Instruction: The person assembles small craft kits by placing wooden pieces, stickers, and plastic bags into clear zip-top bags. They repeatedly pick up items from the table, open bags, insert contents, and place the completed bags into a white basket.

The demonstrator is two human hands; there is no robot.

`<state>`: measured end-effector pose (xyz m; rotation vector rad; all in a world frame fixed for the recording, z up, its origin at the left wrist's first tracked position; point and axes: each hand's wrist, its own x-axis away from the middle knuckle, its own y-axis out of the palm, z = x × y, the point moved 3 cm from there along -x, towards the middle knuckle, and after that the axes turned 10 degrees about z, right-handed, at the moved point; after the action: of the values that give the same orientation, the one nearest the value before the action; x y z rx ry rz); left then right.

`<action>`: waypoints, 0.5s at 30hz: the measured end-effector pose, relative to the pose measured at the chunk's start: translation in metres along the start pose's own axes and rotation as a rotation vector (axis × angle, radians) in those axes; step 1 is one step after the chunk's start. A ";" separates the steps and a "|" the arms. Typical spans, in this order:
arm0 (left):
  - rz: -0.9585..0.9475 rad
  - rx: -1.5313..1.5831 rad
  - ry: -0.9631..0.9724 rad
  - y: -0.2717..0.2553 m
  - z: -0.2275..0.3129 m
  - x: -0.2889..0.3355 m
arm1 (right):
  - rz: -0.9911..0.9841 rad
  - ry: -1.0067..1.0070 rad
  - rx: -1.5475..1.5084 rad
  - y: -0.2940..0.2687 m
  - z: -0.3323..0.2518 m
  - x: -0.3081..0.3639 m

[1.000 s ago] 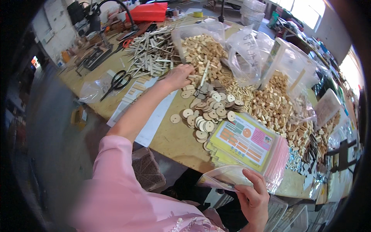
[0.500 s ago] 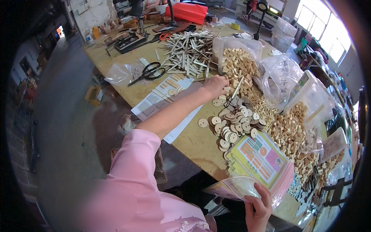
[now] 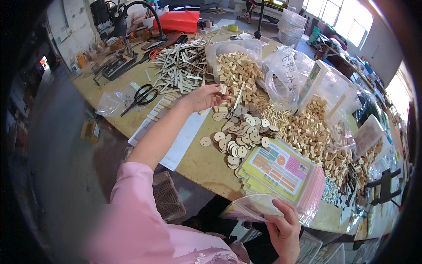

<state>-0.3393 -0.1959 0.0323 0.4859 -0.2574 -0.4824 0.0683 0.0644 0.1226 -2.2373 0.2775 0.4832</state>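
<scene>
My left hand (image 3: 203, 98) is at the near edge of a pile of small wooden blocks (image 3: 239, 70), which spills from a clear plastic bin (image 3: 212, 57). Its fingertips are pinched around what looks like one pale wooden block (image 3: 223, 89). Low on the right, my right hand (image 3: 283, 226) grips the edge of a clear plastic bag (image 3: 255, 206), whose mouth gapes; its contents are hard to make out. Beneath my left forearm lies a white sheet (image 3: 179, 143) with wooden pieces on it, partly covered. Round wooden discs (image 3: 239, 140) are heaped between my hands.
A stack of yellow printed cards in clear bags (image 3: 274, 169) lies beside the discs. Thin wooden sticks (image 3: 182, 66), black scissors (image 3: 143, 94) and a plastic bag (image 3: 110, 103) are farther left. Dowels (image 3: 270, 110) and more blocks (image 3: 314, 132) spread rightward. A crate (image 3: 167, 198) stands below the table edge.
My left hand has drawn back slightly from the block pile, and its fingertips now show. My right hand still holds the bag. The whole view has shifted.
</scene>
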 end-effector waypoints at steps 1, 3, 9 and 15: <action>-0.006 0.019 -0.018 -0.001 0.001 0.001 | 0.001 -0.007 0.001 0.000 -0.001 0.000; -0.019 0.060 -0.055 -0.001 0.000 0.000 | 0.000 -0.007 0.001 -0.001 -0.002 -0.001; 0.142 0.104 -0.102 0.004 -0.003 -0.003 | 0.001 0.024 0.017 -0.003 -0.001 0.002; 0.280 -0.663 0.132 0.006 -0.010 -0.017 | 0.014 0.017 0.000 -0.004 0.001 0.004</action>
<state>-0.3481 -0.1784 0.0246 -0.1664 -0.0269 -0.2367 0.0733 0.0677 0.1231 -2.2414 0.3015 0.4720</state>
